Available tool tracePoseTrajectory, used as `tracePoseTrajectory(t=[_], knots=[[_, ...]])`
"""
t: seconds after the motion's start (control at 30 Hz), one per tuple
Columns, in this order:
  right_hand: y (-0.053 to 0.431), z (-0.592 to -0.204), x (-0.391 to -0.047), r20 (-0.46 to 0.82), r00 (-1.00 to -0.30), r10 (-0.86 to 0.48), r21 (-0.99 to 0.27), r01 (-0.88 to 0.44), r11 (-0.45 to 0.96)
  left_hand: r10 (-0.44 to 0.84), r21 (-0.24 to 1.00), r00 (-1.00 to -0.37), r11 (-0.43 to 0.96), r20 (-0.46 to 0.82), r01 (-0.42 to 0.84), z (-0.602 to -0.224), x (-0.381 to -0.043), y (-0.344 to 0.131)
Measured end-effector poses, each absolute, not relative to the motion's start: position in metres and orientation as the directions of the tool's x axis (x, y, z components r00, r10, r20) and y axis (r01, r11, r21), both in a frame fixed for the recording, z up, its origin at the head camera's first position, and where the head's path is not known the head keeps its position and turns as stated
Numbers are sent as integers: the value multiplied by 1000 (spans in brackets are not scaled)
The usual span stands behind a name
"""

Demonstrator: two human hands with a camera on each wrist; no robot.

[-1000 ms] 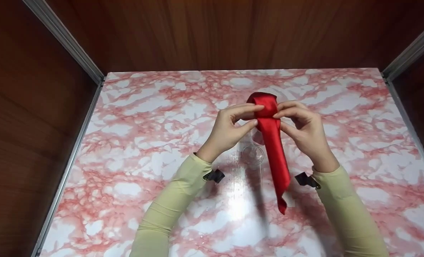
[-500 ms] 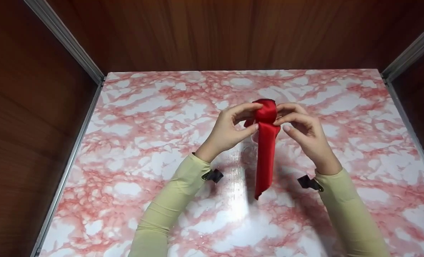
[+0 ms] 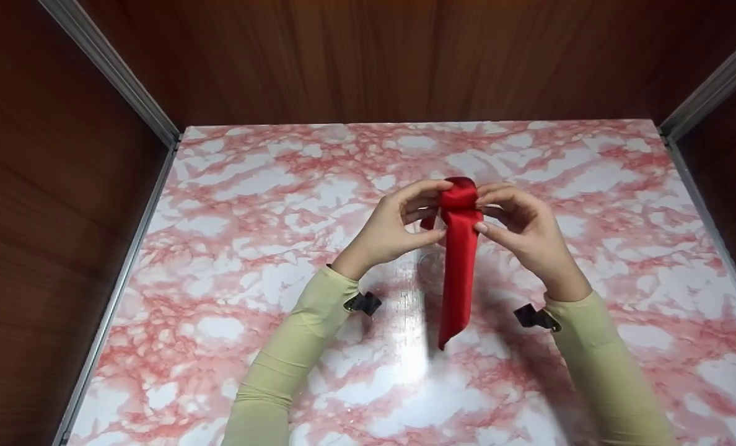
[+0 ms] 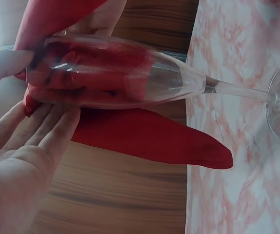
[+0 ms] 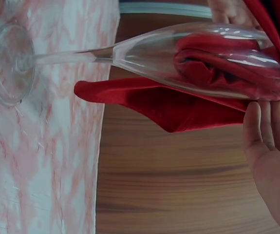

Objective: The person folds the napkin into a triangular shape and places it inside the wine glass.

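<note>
A glossy red satin napkin (image 3: 460,266) sits partly inside a clear champagne flute (image 4: 171,80), its folds bunched within the bowl. One long tail hangs down the near side, and another flap (image 4: 154,139) hangs outside the far side. The flute stands upright on its foot (image 5: 10,63); in the head view the napkin mostly hides it. From the left, my left hand (image 3: 383,226) pinches the cloth at the rim between thumb and fingers. On the opposite side my right hand (image 3: 526,229) pinches the napkin's edge, its thumb on the front of the tail.
A pink-and-white marbled tabletop (image 3: 232,322) lies underneath. Dark wood panels (image 3: 368,62) with metal edge strips (image 3: 135,80) enclose it at the back and sides. Black wrist mounts (image 3: 363,303) stick out from both sleeves.
The napkin's top has come down slightly, and its front tail has swung leftward to hang nearly straight. My right thumb has moved onto the tail's front; the left hand has shifted little.
</note>
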State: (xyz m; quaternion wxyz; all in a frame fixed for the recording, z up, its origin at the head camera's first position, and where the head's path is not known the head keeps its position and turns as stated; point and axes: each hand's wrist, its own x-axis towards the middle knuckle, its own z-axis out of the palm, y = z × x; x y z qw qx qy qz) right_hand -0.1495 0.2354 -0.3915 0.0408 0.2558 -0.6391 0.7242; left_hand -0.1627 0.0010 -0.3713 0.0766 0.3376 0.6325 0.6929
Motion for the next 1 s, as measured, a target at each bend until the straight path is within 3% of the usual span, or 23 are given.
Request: tracePoseTrajectory(t=[0.5, 0.83, 1.0], knots=[[235, -381, -142, 381, -897, -223, -924, -357, -141, 284, 889, -843, -178, 457, 422, -381, -146, 11], [222, -369, -131, 320, -927, -197, -914, -357, 194, 86, 850, -846, -77, 527, 521, -381, -131, 23], [216, -373, -134, 311, -937, -156, -910, -341, 236, 41, 821, -820, -1, 571, 571, -382, -126, 27]])
